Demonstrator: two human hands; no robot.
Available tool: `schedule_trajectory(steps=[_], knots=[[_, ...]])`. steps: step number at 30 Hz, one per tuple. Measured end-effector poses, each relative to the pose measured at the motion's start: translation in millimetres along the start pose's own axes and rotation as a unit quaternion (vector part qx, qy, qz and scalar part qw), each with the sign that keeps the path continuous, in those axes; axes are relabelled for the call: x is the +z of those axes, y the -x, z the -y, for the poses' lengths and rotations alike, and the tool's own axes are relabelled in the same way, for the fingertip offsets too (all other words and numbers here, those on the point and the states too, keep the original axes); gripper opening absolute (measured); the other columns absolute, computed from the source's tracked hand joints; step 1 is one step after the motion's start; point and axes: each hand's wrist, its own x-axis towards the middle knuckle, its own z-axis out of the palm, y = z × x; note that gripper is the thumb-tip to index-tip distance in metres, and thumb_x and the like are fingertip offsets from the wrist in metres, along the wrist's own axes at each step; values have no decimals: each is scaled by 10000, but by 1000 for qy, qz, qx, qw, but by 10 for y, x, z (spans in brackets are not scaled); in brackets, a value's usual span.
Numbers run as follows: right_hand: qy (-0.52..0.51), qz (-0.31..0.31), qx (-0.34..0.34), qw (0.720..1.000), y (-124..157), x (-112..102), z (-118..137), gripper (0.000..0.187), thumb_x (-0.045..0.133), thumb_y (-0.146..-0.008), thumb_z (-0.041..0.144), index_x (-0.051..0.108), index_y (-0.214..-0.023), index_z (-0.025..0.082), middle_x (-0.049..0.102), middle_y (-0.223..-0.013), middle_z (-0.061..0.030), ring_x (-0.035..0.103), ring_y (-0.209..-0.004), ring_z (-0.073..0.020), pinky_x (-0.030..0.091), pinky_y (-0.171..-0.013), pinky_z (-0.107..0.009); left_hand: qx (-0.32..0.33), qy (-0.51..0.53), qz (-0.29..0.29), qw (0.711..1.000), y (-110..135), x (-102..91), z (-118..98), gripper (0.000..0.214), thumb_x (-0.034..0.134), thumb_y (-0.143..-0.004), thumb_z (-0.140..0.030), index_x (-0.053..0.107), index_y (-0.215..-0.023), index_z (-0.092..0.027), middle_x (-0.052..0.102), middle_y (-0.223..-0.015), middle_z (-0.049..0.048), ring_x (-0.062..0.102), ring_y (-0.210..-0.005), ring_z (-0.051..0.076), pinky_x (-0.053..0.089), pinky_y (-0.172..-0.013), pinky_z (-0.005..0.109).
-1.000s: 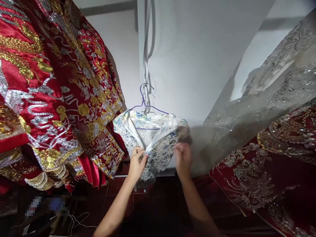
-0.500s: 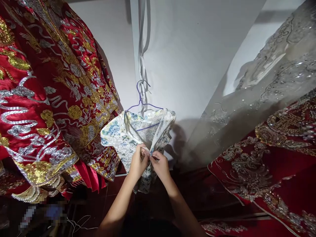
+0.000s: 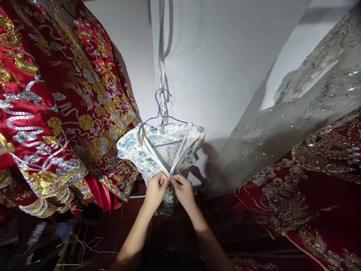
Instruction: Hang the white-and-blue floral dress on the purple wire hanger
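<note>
A short-sleeved white blouse (image 3: 134, 150) with a blue and green floral print hangs on a thin purple wire hanger (image 3: 158, 116). Its collar stands wide, and the hanger's lower bar shows inside the neck opening. At the bottom of the V-neck, my left hand (image 3: 156, 190) pinches the front edge of the fabric. My right hand (image 3: 183, 188) pinches the other front edge right beside it, so the two edges meet between my fingertips. Whatever fastening lies there is hidden by the fingers.
Red garments with gold and silver embroidery (image 3: 93, 109) hang at the left. A pale sequinned gown (image 3: 316, 101) and a beaded red garment (image 3: 284, 192) are at the right. A white strap (image 3: 162, 71) hangs by the wall (image 3: 208, 67). White cables (image 3: 87, 246) lie low at the left.
Both hands have drawn the two front edges together at the base of the neck opening. The collar now lies straighter and tauter, and the view has shifted slightly.
</note>
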Motion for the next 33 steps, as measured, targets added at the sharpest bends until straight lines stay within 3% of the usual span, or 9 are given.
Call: schedule_trajectory(steps=[3, 7, 15, 19, 22, 24, 28, 30, 33], knots=[[19, 4, -24, 1000, 0, -17, -3, 114, 567, -873, 258, 646, -824, 192, 707, -793, -55, 662, -762, -213, 499, -715, -299, -106, 183, 26, 977, 19, -3, -66, 341, 739, -783, -343, 498, -628, -159, 387, -573, -55, 318, -538, 73, 231, -529, 210], [43, -6, -80, 996, 35, -6, -1, 134, 513, -884, 208, 599, -783, 196, 639, -721, -23, 602, -702, -179, 460, -678, -274, -235, 435, 91, 865, -56, 43, -222, 355, 795, -677, -349, 503, -638, -152, 231, -537, -108, 147, -466, 32, 121, -431, 179], [90, -33, -100, 990, 62, -45, -77, 214, 506, -925, 297, 533, -734, 205, 508, -694, 2, 483, -656, -154, 389, -628, -267, -143, 548, 67, 821, -841, -374, -1077, 172, 633, -874, -193, 545, -734, -145, 212, -528, -97, 201, -403, 21, 196, -358, 91], [117, -11, -103, 988, 3, -98, -127, 243, 506, -912, 301, 525, -688, 209, 508, -669, 0, 491, -644, -160, 395, -631, -281, -76, 512, 85, 851, -1072, -514, -1413, 225, 621, -913, -231, 542, -720, -146, 188, -532, -97, 210, -392, 16, 206, -361, 88], [99, 42, -93, 990, -133, -202, 31, 205, 535, -909, 325, 615, -766, 202, 595, -710, -29, 558, -676, -183, 435, -637, -294, -18, 422, 70, 904, -1052, -510, -1410, 217, 681, -870, -294, 597, -747, -136, 271, -521, -92, 245, -411, 23, 237, -385, 120], [60, 53, -95, 992, -304, -292, 298, 202, 544, -927, 346, 666, -998, 201, 657, -786, -49, 609, -740, -205, 474, -671, -309, 28, 327, 51, 943, -997, -504, -1343, 214, 700, -850, -323, 627, -771, -138, 410, -538, -62, 338, -451, 45, 296, -427, 151], [4, -13, -185, 983, -805, -416, 1028, 478, 495, -980, 360, 441, -1440, 243, 694, -894, -45, 626, -779, -198, 496, -703, -309, 104, 196, 52, 974, -909, -567, -1267, 219, 623, -902, -349, 604, -785, -164, 566, -631, -17, 460, -542, 87, 354, -514, 195], [50, 11, -224, 973, -1048, -415, 1318, 391, 484, -986, 382, 552, -1343, 238, 699, -894, -37, 599, -691, -171, 466, -632, -279, 125, 164, 66, 976, -912, -633, -1272, 217, 571, -928, -342, 593, -802, -167, 568, -647, -14, 457, -552, 95, 348, -531, 209], [142, 38, -251, 957, -1285, -340, 1557, 285, 501, -980, 412, 698, -957, 207, 617, -662, 12, 503, -544, -132, 366, -534, -243, 141, 96, 35, 985, -976, -723, -1224, 206, 549, -922, -320, 582, -784, -171, 511, -626, -25, 425, -555, 104, 315, -535, 223]])
